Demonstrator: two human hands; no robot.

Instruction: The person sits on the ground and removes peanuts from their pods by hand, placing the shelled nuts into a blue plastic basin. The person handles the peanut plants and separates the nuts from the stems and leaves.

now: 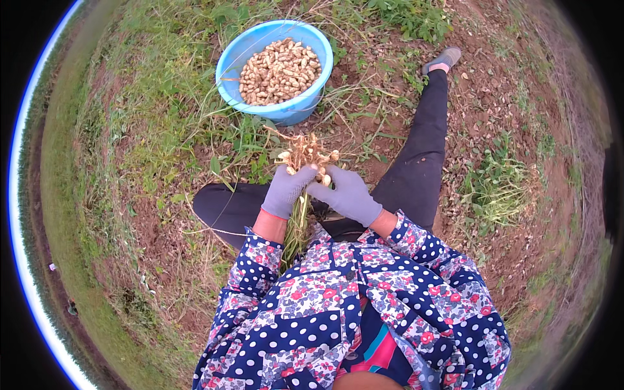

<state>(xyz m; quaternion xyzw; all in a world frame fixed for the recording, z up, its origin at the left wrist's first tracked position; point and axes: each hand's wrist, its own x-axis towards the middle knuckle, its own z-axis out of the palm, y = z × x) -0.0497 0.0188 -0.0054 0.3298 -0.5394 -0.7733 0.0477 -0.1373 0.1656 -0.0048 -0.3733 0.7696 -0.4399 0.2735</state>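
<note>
My left hand (288,189), in a grey knit glove, grips a bunch of peanut plants just below its roots. Their green stems (298,224) run back under my left forearm towards my body. Pale pods hang among the dry roots (304,148) above my fingers. Close against it, my right hand (348,192), gloved alike, pinches at peanut pods (325,180) on the right side of the root cluster. Its fingertips are partly hidden by the pods. Beyond both hands stands a blue plastic tub (297,114), holding a heap of unshelled peanuts (280,73).
My bent left leg (226,207) and outstretched right leg (414,151) lie on either side of the bunch. A pile of pulled green plants (499,185) rests on the soil at right. Weeds and grass (156,107) cover the ground at left.
</note>
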